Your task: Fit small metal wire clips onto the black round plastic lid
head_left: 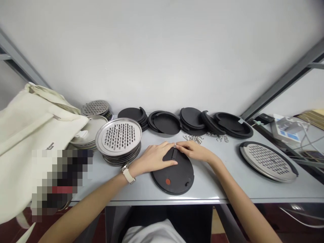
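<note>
Black disc [174, 177] lies flat on the tabletop [207, 185], near the middle of its front edge; orange dot [168, 181] on the upper face, small fitting [187, 184] near the disc's right rim, raised tab [174, 154] toward the far rim. Left hand [158, 155] laid across the disc's left side, relaxed and spread, thumb on the face and fingers toward the far rim; watch [128, 173] at its wrist. Right hand [192, 149] at the far rim, thumb and fingertips drawn close together beside the left fingertips; whether they grip anything cannot be told at this size. Beyond it, metal clips [193, 139] scattered before the stacked black trays [167, 123], which line the tabletop's back edge. To the left, a stack of graters [120, 136], then plates [94, 130] partly behind it; a second grater stack [95, 108] stands near the back edge. Cream bag [32, 131] fills the tabletop's left end. Toward the right edge, a slotted metal plate [269, 162] sits in a black holder [283, 152].
</note>
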Motion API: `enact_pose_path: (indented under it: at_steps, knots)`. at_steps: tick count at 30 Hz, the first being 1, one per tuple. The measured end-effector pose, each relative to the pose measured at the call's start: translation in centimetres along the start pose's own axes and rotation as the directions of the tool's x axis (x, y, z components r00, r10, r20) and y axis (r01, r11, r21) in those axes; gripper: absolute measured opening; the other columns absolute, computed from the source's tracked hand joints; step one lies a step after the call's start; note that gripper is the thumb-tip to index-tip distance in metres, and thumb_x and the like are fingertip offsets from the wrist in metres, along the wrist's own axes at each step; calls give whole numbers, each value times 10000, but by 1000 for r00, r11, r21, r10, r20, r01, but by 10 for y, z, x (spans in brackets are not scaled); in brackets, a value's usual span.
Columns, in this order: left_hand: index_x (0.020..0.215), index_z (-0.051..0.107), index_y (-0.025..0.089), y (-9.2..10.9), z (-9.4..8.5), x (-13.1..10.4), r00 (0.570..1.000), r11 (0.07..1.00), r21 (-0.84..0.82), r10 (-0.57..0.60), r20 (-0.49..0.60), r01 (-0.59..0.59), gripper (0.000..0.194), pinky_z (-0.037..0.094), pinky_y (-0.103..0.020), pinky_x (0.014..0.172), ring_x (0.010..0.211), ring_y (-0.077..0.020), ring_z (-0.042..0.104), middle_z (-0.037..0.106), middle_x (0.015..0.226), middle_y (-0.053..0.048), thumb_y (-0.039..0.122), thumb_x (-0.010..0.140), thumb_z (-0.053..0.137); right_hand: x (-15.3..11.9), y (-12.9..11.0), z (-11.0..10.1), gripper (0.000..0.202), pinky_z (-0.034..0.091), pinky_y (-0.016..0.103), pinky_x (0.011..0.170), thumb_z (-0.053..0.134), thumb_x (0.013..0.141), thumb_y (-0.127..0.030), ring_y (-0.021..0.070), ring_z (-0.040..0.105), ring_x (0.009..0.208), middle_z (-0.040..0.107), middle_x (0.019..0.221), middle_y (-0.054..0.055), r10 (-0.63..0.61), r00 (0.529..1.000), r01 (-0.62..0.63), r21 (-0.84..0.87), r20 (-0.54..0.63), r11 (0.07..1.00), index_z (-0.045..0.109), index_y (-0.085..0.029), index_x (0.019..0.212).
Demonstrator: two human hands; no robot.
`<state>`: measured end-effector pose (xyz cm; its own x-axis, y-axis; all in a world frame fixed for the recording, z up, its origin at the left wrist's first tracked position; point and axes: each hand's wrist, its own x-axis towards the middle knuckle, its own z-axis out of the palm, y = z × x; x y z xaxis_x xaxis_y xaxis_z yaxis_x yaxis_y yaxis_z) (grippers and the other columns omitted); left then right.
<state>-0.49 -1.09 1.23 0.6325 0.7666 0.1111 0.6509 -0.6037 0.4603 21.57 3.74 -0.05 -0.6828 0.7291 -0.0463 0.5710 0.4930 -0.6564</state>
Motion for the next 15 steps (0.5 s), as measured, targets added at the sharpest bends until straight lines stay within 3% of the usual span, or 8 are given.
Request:
enact_pose_path:
  at_steps: [4, 11, 15]
  knots:
    - [1260, 434, 196, 12, 5, -2, 997, 984, 163, -57, -54, 65, 483, 463, -372, 775, 895, -259, 598, 562, 1128, -83, 487, 878, 482, -2, -1, 0, 340, 291, 234, 523, 383, 926, -363, 99, 324, 529, 345, 557, -60, 4, 1000, -4, 13, -10, 1000, 402, -194, 632]
    - [1193, 468, 157, 17, 10, -1, 996, 960, 275, -37, -85, 59, 443, 460, -363, 705, 802, -241, 590, 567, 1030, -80, 469, 878, 464, -4, 0, 2, 96, 316, 226, 558, 451, 855, -260, 111, 372, 584, 414, 636, -54, -14, 998, 19, 72, -66, 997, 435, -208, 776]
    - [1173, 474, 150, 17, 10, -2, 996, 950, 309, -26, -85, 51, 446, 460, -357, 693, 787, -235, 589, 563, 1021, -78, 490, 885, 459, -3, -1, 1, 114, 314, 228, 557, 443, 848, -245, 112, 364, 583, 408, 632, -49, -8, 998, 14, 96, -60, 995, 418, -206, 743]
